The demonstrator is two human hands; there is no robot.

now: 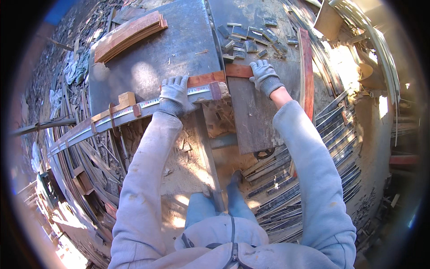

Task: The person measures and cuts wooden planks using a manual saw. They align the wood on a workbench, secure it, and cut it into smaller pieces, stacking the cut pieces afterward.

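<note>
Both my hands wear grey knitted gloves. A reddish wooden board [205, 79] lies across the worktable along a guide rail with a measuring strip [150, 102]. My left hand [175, 94] lies over the rail, its fingers curled onto the board's left part. At the right end, my right hand [264, 76] grips a reddish piece [238, 70] in line with that board. A dark seam of the table runs between the two parts; whether they are one board or two I cannot tell. Small wooden blocks [127, 98] sit on the rail left of my left hand.
A stack of reddish boards [130, 36] lies on the dark tabletop [148, 71], far left. Several short dark offcuts [251, 38] are scattered at the far right. One long red board [306, 67] stands beyond my right forearm. Dark slats [295, 193] cover the floor at right, scrap wood at left.
</note>
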